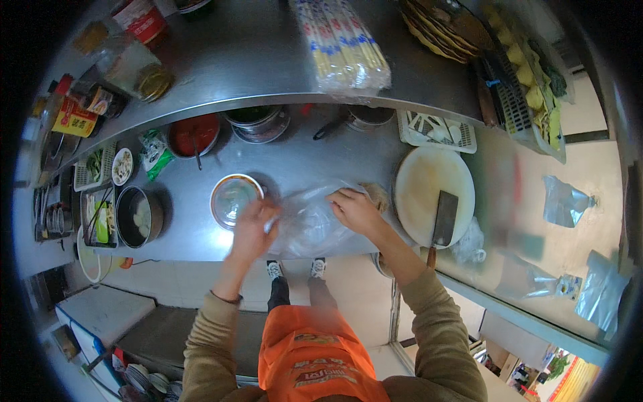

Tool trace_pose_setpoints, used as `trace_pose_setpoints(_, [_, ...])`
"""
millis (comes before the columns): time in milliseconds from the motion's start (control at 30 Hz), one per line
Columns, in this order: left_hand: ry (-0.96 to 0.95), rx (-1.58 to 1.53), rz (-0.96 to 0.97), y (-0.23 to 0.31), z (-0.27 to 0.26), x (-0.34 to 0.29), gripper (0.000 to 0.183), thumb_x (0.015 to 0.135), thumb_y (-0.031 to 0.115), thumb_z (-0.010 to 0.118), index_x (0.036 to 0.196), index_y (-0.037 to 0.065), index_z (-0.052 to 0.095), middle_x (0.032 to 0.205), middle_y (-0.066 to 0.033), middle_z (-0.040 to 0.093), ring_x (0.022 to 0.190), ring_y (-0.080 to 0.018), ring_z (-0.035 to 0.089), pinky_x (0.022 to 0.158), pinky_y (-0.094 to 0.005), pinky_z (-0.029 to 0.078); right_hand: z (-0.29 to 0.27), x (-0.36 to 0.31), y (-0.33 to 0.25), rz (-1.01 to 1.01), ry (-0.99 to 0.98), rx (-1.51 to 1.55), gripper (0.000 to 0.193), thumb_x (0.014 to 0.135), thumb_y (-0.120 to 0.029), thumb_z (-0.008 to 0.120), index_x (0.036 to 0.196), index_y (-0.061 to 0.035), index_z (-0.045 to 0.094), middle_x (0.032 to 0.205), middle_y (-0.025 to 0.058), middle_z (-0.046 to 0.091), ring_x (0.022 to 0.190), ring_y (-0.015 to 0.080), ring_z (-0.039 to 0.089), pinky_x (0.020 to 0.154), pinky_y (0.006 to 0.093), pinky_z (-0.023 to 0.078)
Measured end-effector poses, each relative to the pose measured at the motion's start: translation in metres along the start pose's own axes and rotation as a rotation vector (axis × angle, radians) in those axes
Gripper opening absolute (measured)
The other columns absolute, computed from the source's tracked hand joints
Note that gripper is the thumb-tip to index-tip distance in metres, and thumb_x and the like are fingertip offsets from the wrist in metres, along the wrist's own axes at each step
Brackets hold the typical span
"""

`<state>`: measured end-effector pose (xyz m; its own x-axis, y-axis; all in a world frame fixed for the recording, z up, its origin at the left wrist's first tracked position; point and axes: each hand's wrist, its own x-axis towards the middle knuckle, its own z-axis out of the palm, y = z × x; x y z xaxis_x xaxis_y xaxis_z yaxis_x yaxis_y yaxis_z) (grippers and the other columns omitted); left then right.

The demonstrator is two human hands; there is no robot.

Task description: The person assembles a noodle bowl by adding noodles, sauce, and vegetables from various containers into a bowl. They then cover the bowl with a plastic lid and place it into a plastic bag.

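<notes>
A clear plastic bag (309, 224) lies crumpled across the middle of the steel counter. The fingers of my right hand (358, 213) are closed in a pinch at its upper right edge. My left hand (254, 228) hovers between the bag and a round bowl (226, 214) with a clear, shiny top and an orange-brown rim. Motion smears the left fingers, so whether they hold anything cannot be made out. Behind the right hand, a brownish lump (376, 196) is partly hidden.
A cleaver (445, 218) rests on the round cutting board (422, 177) at right. To the left stand a dark pot (155, 216) and a pan of red sauce (206, 134). Overhead, a shelf (241, 60) carries wrapped chopsticks (341, 50); a basket of white utensils (439, 132) sits below.
</notes>
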<state>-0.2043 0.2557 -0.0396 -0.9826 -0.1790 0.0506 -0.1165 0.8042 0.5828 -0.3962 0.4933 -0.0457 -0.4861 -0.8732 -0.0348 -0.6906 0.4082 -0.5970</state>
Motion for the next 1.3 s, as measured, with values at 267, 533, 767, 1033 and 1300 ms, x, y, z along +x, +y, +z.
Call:
trace_pose_setpoints(267, [-0.499,0.493,-0.313,-0.042,-0.040,0.037,0.134,0.051,0.044,0.097,0.162,0.033,0.022,0.171,-0.0158,0.008,0.154,-0.0490,0.007,0.107,-0.0830,0.021,0.065,0.070,-0.089,0.049,0.154,0.344,0.033,0.088,-0.015,0.071,0.116,0.0006,0.065,0.107,0.0205,0.069,0.098,0.0369,0.069,0.085,0.0436,0.056])
trace_pose_setpoints(533, [-0.288,0.345,-0.215,-0.075,-0.036,0.022,0.113,0.069,0.053,0.086,0.161,0.020,0.028,0.166,-0.0208,0.019,0.152,-0.0452,0.019,0.115,-0.0702,0.024,0.161,0.134,-0.101,0.463,0.356,0.453,0.072,0.097,-0.037,0.067,0.147,0.0069,0.039,0.134,0.0294,0.059,0.123,0.0410,0.061,0.103,0.0444,0.048])
trace_pose_setpoints(767, [0.271,0.064,-0.140,-0.134,-0.005,-0.014,0.078,0.099,0.041,0.058,0.153,-0.009,0.032,0.156,-0.0285,0.036,0.144,-0.0447,0.035,0.119,-0.0540,0.027,0.203,0.137,-0.110,0.541,0.437,0.691,0.080,0.099,-0.043,0.063,0.150,0.0105,0.031,0.148,0.0326,0.045,0.139,0.0403,0.045,0.115,0.0417,0.035])
trace_pose_setpoints(1033, [0.541,-0.536,-0.614,-0.163,0.011,-0.039,0.029,0.106,0.022,0.052,0.119,-0.001,0.063,0.110,-0.0173,0.065,0.100,-0.0295,0.064,0.090,-0.0424,0.052,0.222,0.119,-0.094,0.702,0.484,0.758,0.071,0.102,-0.040,0.062,0.146,0.0079,0.036,0.133,0.0229,0.058,0.118,0.0305,0.061,0.097,0.0372,0.052])
trace_pose_setpoints(1300, [0.404,-1.229,-0.792,-0.178,0.011,-0.068,0.008,0.102,0.014,0.063,0.105,0.007,0.064,0.091,0.0006,0.067,0.078,-0.0081,0.060,0.071,-0.0255,0.052,0.239,0.057,-0.138,0.792,0.570,1.347,0.026,0.106,-0.027,0.057,0.108,-0.0012,0.058,0.096,0.0061,0.063,0.085,0.0148,0.063,0.076,0.0334,0.060])
